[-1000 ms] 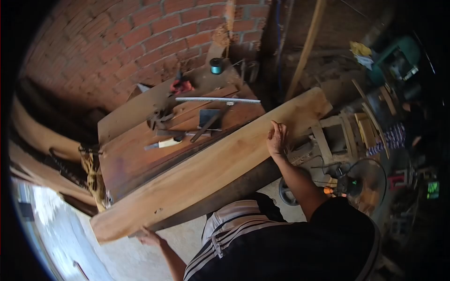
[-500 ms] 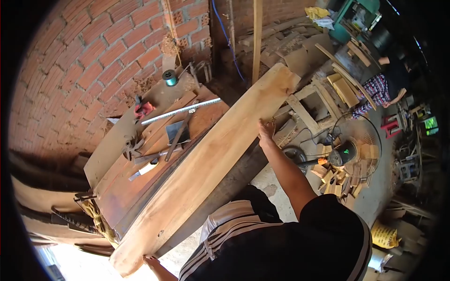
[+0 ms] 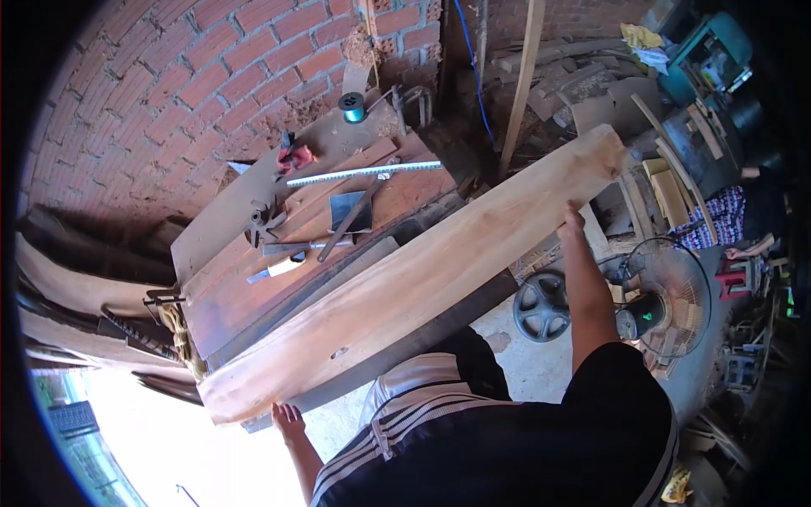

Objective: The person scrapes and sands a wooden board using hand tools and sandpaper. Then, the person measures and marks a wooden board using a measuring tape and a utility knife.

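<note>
A long, pale wooden plank (image 3: 422,270) runs slantwise over the workbench, its far end reaching past the bench at upper right. My right hand (image 3: 572,221) grips its near edge close to that far end, thumb on top and the other fingers hidden beneath. At the lower left end, my left hand (image 3: 289,419) is at the same near edge, fingers bent against it. Behind the plank, the bench (image 3: 215,308) carries a steel ruler (image 3: 363,174), a yellow-handled tool (image 3: 285,264), a dark flat bar (image 3: 345,228) and a spool of green line (image 3: 351,107).
A brick wall (image 3: 228,76) stands behind the bench. To the right are a standing fan (image 3: 667,308), a black wheel-shaped base (image 3: 542,306) and wood scraps. Another person (image 3: 752,211) is at the far right. An upright wooden post (image 3: 522,84) stands behind the plank.
The plank has turned toward level in view, its far end shifting right and its near end upward. Both hands have moved with it. The camera view has also shifted.
</note>
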The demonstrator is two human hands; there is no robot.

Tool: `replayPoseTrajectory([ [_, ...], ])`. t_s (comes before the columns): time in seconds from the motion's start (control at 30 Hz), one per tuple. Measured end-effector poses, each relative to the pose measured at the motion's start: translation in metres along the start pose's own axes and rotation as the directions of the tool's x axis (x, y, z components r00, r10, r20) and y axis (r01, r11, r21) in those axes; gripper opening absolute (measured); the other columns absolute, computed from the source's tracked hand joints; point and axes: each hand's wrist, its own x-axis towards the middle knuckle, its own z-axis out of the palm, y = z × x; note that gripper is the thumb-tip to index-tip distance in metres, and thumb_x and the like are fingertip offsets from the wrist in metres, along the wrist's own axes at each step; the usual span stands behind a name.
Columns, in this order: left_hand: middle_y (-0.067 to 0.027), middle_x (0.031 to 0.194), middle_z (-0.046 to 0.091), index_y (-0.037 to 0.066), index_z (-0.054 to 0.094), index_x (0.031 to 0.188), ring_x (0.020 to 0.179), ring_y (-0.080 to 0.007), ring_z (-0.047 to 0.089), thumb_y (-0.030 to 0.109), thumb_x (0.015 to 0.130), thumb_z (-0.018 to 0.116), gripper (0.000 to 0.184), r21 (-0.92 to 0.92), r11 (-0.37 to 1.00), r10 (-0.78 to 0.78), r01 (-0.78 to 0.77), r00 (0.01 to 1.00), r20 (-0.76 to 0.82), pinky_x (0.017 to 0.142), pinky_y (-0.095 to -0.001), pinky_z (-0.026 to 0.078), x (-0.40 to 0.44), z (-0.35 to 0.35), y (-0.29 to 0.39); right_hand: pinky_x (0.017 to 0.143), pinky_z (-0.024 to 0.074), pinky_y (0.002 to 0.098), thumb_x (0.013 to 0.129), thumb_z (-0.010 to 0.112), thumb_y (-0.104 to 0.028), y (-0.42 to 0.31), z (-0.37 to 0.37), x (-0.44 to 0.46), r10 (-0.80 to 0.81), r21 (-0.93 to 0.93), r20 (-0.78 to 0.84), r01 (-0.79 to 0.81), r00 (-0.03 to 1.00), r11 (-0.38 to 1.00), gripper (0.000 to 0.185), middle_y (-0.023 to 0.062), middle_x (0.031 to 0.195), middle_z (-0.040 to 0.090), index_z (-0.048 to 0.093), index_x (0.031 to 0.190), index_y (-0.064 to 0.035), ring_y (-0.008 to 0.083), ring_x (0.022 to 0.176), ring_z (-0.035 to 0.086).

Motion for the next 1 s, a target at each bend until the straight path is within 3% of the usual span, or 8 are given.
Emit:
replayPoseTrajectory([
  [0.17, -0.0033, 0.117, 0.057, 0.014, 0.056, 0.119, 0.104, -0.0158, 0.056, 0.035, 0.084, 0.076, 0.045, 0.117, 0.993, -0.041, 0.029, 0.994, 0.099, 0.08, -0.0301, 0.051, -0.014, 0.02, -0.005, 0.09, 0.0524, 0.0534, 0.095, 0.062, -0.034, 0.007, -0.017, 0.023, 0.189, 0.046, 0.127, -0.196, 0.974, 0.98, 0.054, 0.011, 0.131, 0.056, 0.042, 0.138, -0.009, 0.0308, 0.116, 0.058],
  [0.33, -0.0058, 0.097, 0.057, 0.009, 0.059, 0.108, 0.081, -0.0159, 0.059, 0.025, 0.083, 0.078, 0.036, 0.151, 0.988, 0.027, -0.026, 1.0, -0.005, 0.069, -0.0269, 0.058, -0.025, 0.029, -0.007, 0.094, 0.0475, 0.058, 0.096, 0.055, -0.043, 0.014, -0.009, -0.007, 0.166, 0.069, 0.226, -0.186, 0.96, 0.98, 0.056, 0.0106, 0.134, 0.053, 0.037, 0.142, -0.0155, 0.0317, 0.121, 0.054],
  [0.67, -0.0106, 0.113, 0.058, 0.009, 0.05, 0.127, 0.099, -0.0201, 0.059, 0.027, 0.082, 0.08, 0.057, 0.115, 0.993, 0.016, -0.031, 0.992, 0.128, 0.077, -0.0309, 0.056, -0.035, 0.02, -0.012, 0.1, 0.0446, 0.056, 0.09, 0.053, -0.062, 0.051, 0.013, -0.139, 0.222, 0.068, 0.311, -0.255, 0.924, 0.965, 0.08, 0.0141, 0.144, 0.045, 0.032, 0.147, -0.011, 0.0341, 0.127, 0.049],
  [0.77, -0.0138, 0.123, 0.056, 0.009, 0.043, 0.135, 0.105, -0.0249, 0.058, 0.027, 0.081, 0.081, 0.068, 0.15, 0.986, 0.064, -0.074, 0.995, 0.071, 0.086, -0.0375, 0.054, -0.05, 0.033, -0.016, 0.099, 0.0461, 0.0554, 0.088, 0.057, -0.063, 0.044, 0.013, -0.156, 0.226, 0.023, 0.267, -0.241, 0.937, 0.97, 0.081, 0.0143, 0.143, 0.045, 0.034, 0.147, -0.011, 0.0339, 0.126, 0.051],
  [0.83, -0.014, 0.124, 0.055, 0.009, 0.038, 0.139, 0.105, -0.029, 0.057, 0.029, 0.079, 0.082, 0.076, 0.371, 0.903, 0.328, -0.218, 0.907, -0.265, 0.092, -0.0412, 0.05, -0.055, 0.045, -0.021, 0.098, 0.0473, 0.0547, 0.087, 0.06, -0.061, 0.043, 0.012, -0.16, 0.236, -0.007, 0.257, -0.242, 0.937, 0.97, 0.081, 0.0144, 0.142, 0.046, 0.035, 0.146, -0.0108, 0.0337, 0.125, 0.052],
  [0.9, -0.0119, 0.117, 0.057, 0.008, 0.048, 0.132, 0.103, -0.0285, 0.057, 0.03, 0.083, 0.078, 0.062, 0.411, 0.882, 0.374, -0.23, 0.873, -0.313, 0.094, -0.0414, 0.046, -0.083, 0.061, -0.019, 0.09, 0.0531, 0.0507, 0.085, 0.068, -0.054, 0.047, 0.009, -0.16, 0.234, -0.042, 0.19, -0.23, 0.953, 0.972, 0.079, 0.0119, 0.136, 0.051, 0.037, 0.143, -0.0108, 0.0311, 0.118, 0.057],
  [0.97, -0.0079, 0.106, 0.06, 0.006, 0.058, 0.118, 0.098, -0.0218, 0.057, 0.028, 0.089, 0.072, 0.039, 0.367, 0.749, 0.568, -0.552, 0.82, 0.072, 0.092, -0.0388, 0.046, -0.112, 0.078, -0.014, 0.086, 0.0552, 0.0473, 0.083, 0.072, -0.05, 0.057, 0.004, -0.164, 0.182, -0.031, 0.228, -0.18, 0.956, 0.983, 0.078, 0.01, 0.133, 0.054, 0.038, 0.142, -0.0123, 0.0289, 0.115, 0.059],
  [1.0, -0.0054, 0.1, 0.059, 0.006, 0.061, 0.11, 0.094, -0.0191, 0.055, 0.027, 0.091, 0.07, 0.03, 0.184, 0.82, 0.507, -0.541, 0.838, 0.203, 0.09, -0.0383, 0.046, -0.15, 0.096, -0.009, 0.081, 0.0572, 0.044, 0.082, 0.075, -0.046, 0.061, 0.003, -0.165, 0.131, -0.014, 0.261, -0.132, 0.957, 0.991, 0.076, 0.0082, 0.129, 0.056, 0.039, 0.141, -0.0138, 0.0267, 0.111, 0.061],
])
